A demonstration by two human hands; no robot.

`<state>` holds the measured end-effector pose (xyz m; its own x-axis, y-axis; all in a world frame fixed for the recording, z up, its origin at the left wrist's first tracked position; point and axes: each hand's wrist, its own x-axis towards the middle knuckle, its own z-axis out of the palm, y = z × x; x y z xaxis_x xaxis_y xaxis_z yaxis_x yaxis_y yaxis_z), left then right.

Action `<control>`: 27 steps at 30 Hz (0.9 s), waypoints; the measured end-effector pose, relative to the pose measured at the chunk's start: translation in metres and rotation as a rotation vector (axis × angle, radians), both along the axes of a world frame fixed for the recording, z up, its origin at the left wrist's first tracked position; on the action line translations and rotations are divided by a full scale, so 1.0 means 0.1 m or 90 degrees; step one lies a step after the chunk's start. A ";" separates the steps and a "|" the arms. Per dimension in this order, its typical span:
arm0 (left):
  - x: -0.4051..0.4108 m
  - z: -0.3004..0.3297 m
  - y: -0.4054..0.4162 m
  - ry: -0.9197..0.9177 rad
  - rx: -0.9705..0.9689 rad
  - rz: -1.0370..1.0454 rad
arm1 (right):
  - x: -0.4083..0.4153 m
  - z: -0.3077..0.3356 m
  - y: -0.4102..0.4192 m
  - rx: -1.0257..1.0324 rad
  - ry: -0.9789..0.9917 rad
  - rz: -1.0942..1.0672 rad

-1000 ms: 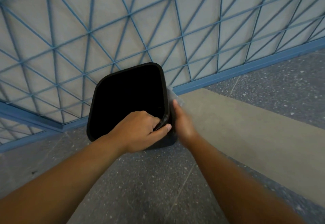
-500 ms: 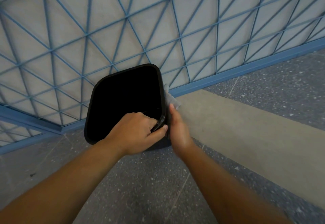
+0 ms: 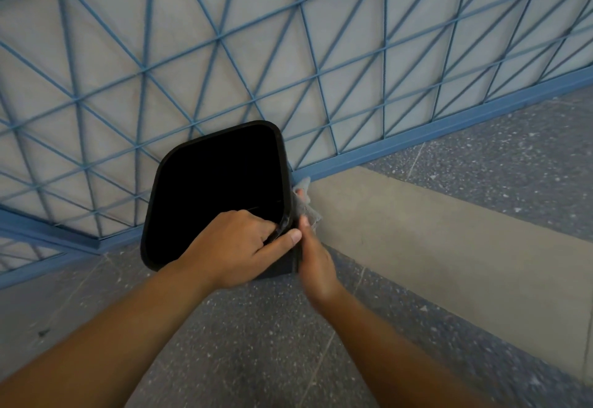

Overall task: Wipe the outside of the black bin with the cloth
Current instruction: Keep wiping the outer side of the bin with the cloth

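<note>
The black bin [image 3: 218, 189] stands on the speckled grey floor [image 3: 256, 343], its open mouth facing up and its far side close against a blue wire grid fence [image 3: 288, 55]. The left hand [image 3: 237, 247] grips the bin's near right corner at the rim: its fingers curl over the edge into the dark interior while the thumb lies along the outside of the corner, pointing toward the right hand. Just beyond that thumb tip, the right hand [image 3: 313, 260] lies against the bin's right outer wall, fingers reaching forward and away from the body along the side. Between this hand and the wall sits the grey cloth [image 3: 306, 205], bunched past the fingertips and sticking up beside the rim near the bin's far right corner. The right hand looks to be pressing the cloth flat to the wall, but it is blurred and seen edge-on, so whether its fingers are straight or curled round the cloth cannot be told. To the outer side of the right hand a plain beige strip [image 3: 449, 247] runs across the floor, starting at the blue base rail [image 3: 417, 141] of the fence. Both bare forearms enter from the bottom edge, converging on the same corner of the bin.
</note>
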<state>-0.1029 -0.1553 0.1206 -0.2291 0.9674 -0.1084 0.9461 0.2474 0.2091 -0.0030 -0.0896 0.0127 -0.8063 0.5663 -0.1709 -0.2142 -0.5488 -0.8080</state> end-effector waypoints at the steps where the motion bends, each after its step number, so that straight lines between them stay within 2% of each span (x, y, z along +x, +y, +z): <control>1: 0.00 0.00 0.00 0.004 0.007 0.002 | -0.01 0.02 0.07 0.006 -0.005 0.004; 8: 0.02 0.02 -0.03 -0.003 0.014 -0.005 | 0.11 0.03 0.10 0.035 -0.069 0.027; 11: 0.00 0.02 0.01 -0.005 0.021 -0.001 | -0.08 0.01 0.33 0.110 -0.129 0.028; 12: 0.00 0.03 0.02 -0.009 0.024 0.000 | -0.13 0.04 0.37 0.123 -0.125 0.046; 16: 0.02 0.01 -0.04 -0.022 0.003 -0.013 | -0.04 0.09 0.07 0.039 0.103 0.043; 18: 0.00 0.02 -0.05 -0.016 -0.005 -0.023 | 0.00 -0.01 -0.02 0.002 0.120 0.011; 23: -0.02 0.03 0.00 -0.014 -0.002 -0.030 | -0.36 0.12 0.41 -0.016 0.082 -0.003; 27: -0.03 0.01 -0.02 -0.034 -0.029 -0.003 | -0.16 0.12 0.12 -0.017 0.109 0.008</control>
<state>-0.1063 -0.1578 0.1219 -0.2170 0.9623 -0.1641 0.9352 0.2531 0.2478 -0.0186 -0.0775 0.0248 -0.8318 0.5532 -0.0448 -0.3407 -0.5726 -0.7457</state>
